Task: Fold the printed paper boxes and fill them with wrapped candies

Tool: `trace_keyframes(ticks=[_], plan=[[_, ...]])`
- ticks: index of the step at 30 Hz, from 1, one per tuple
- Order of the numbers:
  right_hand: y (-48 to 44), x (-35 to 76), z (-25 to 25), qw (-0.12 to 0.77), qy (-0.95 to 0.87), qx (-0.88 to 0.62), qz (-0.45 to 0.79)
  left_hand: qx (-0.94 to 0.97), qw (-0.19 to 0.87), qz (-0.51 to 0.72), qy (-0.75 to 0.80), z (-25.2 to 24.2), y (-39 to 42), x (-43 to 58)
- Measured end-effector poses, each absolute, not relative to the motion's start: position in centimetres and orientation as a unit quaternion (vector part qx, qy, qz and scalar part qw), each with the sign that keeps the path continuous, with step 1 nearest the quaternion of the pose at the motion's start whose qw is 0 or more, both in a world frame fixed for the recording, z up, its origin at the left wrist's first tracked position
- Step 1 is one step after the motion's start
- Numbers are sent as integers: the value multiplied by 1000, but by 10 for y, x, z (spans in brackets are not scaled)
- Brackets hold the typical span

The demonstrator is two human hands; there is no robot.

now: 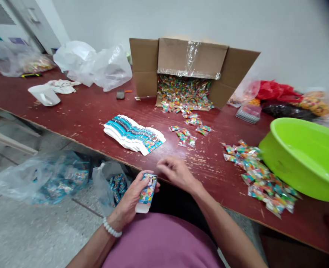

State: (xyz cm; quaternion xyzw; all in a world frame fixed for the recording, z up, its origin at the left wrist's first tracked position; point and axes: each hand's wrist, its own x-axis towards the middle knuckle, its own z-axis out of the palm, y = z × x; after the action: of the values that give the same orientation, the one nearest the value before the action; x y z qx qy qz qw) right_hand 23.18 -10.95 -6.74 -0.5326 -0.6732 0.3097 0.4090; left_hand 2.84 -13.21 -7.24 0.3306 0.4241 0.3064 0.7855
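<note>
My left hand [131, 195] is wrapped around a small printed box [147, 193], blue with a colourful cartoon picture, held just off the table's front edge. Its white lower end points toward my body. To the right of the box, my right hand [178, 173] hovers by the edge with loosely bent fingers and no object visible in it. Beyond my hands, a fanned stack of flat blue-and-white cartons [133, 134] lies on the table. Several wrapped candies [182, 136] are scattered to its right, in front of an open cardboard box [193, 57] full of more candies.
A green basin [287, 163] stands at right beside a pile of wrapped candies [264, 178]. Plastic bags [108, 67] and a white cup [44, 95] occupy the left side of the red table [83, 115]. Below, bags [66, 182] hold blue packets.
</note>
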Motion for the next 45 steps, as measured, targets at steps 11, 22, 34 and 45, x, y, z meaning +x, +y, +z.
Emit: trace_keyframes(ticks=[11, 22, 34, 45], plan=[[-35, 370, -85, 394, -431, -774, 245, 526, 689, 127, 483, -98, -108, -58], [-85, 309, -50, 557, -320, -601, 475, 526, 717, 79, 451, -63, -102, -32], [-140, 217, -48, 592, -306, -483, 568, 464, 786, 227, 339, -49, -123, 29], [-160, 221, -47, 489, -594, -511, 383, 414, 782, 282, 372, -46, -123, 36]])
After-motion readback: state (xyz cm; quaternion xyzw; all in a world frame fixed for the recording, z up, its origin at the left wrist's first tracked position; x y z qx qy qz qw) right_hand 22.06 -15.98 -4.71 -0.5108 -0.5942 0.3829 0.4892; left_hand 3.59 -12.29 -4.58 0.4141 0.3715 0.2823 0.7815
